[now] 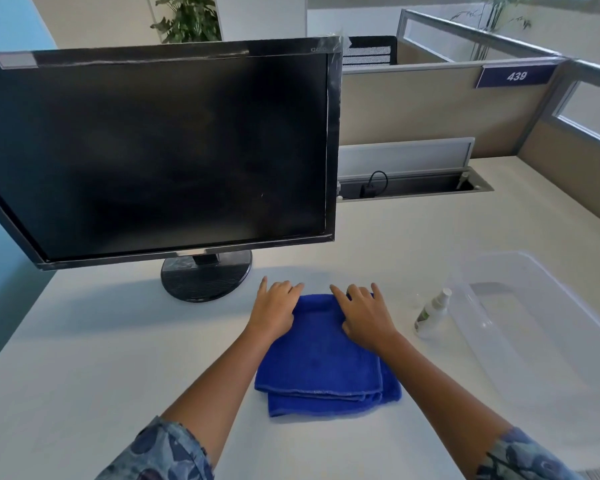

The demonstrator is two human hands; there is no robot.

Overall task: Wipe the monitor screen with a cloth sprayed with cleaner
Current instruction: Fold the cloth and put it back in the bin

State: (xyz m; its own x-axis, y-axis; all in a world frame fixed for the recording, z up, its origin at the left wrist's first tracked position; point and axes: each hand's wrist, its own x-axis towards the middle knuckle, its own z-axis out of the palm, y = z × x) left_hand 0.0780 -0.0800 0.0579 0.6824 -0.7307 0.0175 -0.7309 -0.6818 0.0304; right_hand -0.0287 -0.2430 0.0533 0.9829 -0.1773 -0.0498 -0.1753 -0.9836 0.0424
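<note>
A folded blue cloth (323, 362) lies flat on the white desk in front of me. My left hand (276, 308) rests palm down on its far left corner, fingers spread. My right hand (364, 315) presses flat on its far right corner in the same way. Neither hand grips anything. A black monitor (153, 150) with a dark screen stands on a round base (205, 278) at the left, behind the cloth. A small white spray bottle (432, 313) stands upright to the right of the cloth, a short way from my right hand.
A clear plastic bin (534, 327) sits at the right beside the bottle. An open cable tray (413, 185) with a plug runs along the desk's back. Beige cubicle partitions (430, 109) enclose the far side. The desk's left edge (21, 327) drops off near the monitor.
</note>
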